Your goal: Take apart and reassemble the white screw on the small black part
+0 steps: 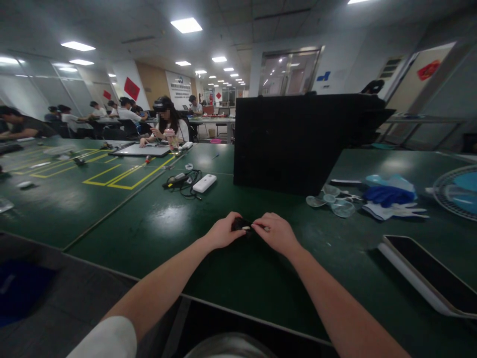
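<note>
Both my hands meet over the green table (pixel 223 278), in front of a large black panel (pixel 283 144). My left hand (pixel 224 230) is closed around a small black object (pixel 240 223) with a pale, light-coloured piece (pixel 246 228) on its near side. The object is too small and dark for me to tell its kind. My right hand (pixel 275 232) pinches at the object's right edge, thumb and fingertips pressed together. Whatever lies between those fingertips is hidden.
Beyond my hands lie a white power bank (pixel 204 183) and tangled black cables (pixel 182 180). Clear plastic cups (pixel 342 208), blue and white gloves (pixel 389 196) and a white-edged tablet-like device (pixel 432 273) are on the right. Across the table a person (pixel 171 122) sits by a board.
</note>
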The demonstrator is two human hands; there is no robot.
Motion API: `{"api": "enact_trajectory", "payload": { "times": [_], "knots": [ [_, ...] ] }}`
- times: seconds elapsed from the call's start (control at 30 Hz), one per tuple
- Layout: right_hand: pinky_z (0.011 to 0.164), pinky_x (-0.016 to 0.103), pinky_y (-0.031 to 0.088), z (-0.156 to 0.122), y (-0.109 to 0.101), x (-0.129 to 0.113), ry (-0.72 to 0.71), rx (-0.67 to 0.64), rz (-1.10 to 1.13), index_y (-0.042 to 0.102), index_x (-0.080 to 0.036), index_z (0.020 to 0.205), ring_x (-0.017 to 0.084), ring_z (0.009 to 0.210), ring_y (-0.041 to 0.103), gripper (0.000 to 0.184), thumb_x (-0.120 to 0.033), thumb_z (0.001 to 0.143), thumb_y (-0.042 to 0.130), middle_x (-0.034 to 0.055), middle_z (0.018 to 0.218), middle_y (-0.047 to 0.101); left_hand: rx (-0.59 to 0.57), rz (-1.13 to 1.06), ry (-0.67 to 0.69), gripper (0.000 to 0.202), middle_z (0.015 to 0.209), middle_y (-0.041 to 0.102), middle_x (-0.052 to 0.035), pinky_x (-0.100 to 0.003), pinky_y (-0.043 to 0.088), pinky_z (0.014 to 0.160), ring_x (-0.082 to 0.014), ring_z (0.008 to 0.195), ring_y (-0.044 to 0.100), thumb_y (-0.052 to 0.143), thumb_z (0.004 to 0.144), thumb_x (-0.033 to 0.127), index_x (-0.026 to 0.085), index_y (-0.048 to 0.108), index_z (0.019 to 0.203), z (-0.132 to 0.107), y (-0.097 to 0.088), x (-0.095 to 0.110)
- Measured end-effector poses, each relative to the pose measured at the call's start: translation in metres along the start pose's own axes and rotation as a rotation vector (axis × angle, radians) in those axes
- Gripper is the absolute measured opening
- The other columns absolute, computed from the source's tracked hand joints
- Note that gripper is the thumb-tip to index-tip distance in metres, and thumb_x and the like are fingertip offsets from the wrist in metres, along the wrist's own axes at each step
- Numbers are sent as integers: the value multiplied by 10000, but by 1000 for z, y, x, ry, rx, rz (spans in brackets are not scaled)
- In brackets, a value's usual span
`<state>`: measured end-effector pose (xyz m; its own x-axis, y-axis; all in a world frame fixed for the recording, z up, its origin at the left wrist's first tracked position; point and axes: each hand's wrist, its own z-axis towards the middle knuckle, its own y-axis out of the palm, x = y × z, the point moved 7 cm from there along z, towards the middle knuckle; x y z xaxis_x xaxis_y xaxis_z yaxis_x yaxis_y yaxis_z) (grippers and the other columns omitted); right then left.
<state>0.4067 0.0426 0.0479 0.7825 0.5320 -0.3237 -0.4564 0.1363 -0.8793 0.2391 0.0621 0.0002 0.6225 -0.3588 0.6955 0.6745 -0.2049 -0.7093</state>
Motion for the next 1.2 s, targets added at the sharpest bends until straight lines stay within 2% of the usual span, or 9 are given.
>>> {"api": "enact_trajectory", "payload": {
  "times": [0.17, 0.33, 0.47, 0.57, 0.67, 0.8, 0.97, 1.03, 1.2],
  "knots": [
    [644, 323, 436, 6, 2, -1, 66, 34, -4, 712, -229, 879, 188, 765, 575, 290, -466, 915, 548, 49, 830, 640, 10, 35, 31, 499, 972, 679, -25, -307, 509, 756, -191, 847, 663, 660, 810, 453, 252, 504, 1239, 0, 2, 0],
    [713, 336, 478, 3, 3, -3, 5, 5, 101, 702, -243, 997, 209, 895, 594, 345, -545, 850, 620, 54, 973, 652, -32, 32, 53, 502, 968, 679, -26, -310, 508, 741, -193, 840, 663, 651, 817, 454, 250, 497, 1249, -1, 4, 5],
    [718, 348, 489, 7, 3, 7, 75, 101, 88, 709, -231, 1001, 208, 882, 606, 356, -535, 895, 558, 67, 1001, 660, -25, 32, 55, 494, 1013, 679, -29, -326, 510, 805, -200, 896, 664, 669, 808, 417, 259, 496, 1243, -2, 2, 7],
    [694, 339, 481, 7, -9, 20, 127, 176, 42, 719, -227, 962, 198, 838, 610, 389, -545, 926, 497, 69, 970, 670, -44, 0, 46, 485, 1032, 680, -27, -334, 512, 828, -199, 915, 664, 671, 812, 394, 259, 494, 1242, -3, 2, 7],
    [659, 331, 461, 1, -29, 34, 182, 190, -21, 726, -224, 911, 187, 780, 608, 442, -578, 931, 462, 65, 907, 677, -52, -71, 14, 483, 1026, 681, -33, -345, 513, 840, -192, 913, 659, 670, 820, 384, 239, 494, 1246, -2, 3, 4],
    [597, 319, 442, -6, -42, 48, 246, 152, -29, 728, -212, 848, 177, 695, 600, 498, -634, 898, 468, 61, 838, 683, -16, -345, -71, 480, 1080, 670, -86, -341, 528, 809, -169, 884, 651, 629, 867, 384, 185, 474, 1276, 5, 4, -7],
    [541, 297, 420, -5, -32, 57, 291, 122, -48, 727, -223, 819, 170, 662, 600, 493, -646, 876, 481, 55, 826, 686, 44, -662, -98, 463, 1082, 669, -114, -339, 535, 817, -130, 812, 648, 566, 920, 362, 155, 433, 1312, 14, 4, -16],
    [515, 291, 405, -5, -27, 65, 331, 70, -73, 726, -226, 828, 174, 647, 603, 491, -660, 857, 497, 58, 812, 686, 61, -632, -90, 481, 1081, 669, -104, -330, 536, 803, -132, 814, 649, 605, 896, 353, 167, 431, 1304, 14, 2, -17],
    [493, 303, 417, -11, -16, 81, 453, -141, -58, 702, -213, 991, 210, 633, 631, 601, -747, 748, 573, 76, 795, 696, 86, -280, -112, 491, 1019, 685, -50, -311, 525, 775, -157, 848, 657, 667, 840, 362, 216, 474, 1267, 5, -7, -13]
  ]
}}
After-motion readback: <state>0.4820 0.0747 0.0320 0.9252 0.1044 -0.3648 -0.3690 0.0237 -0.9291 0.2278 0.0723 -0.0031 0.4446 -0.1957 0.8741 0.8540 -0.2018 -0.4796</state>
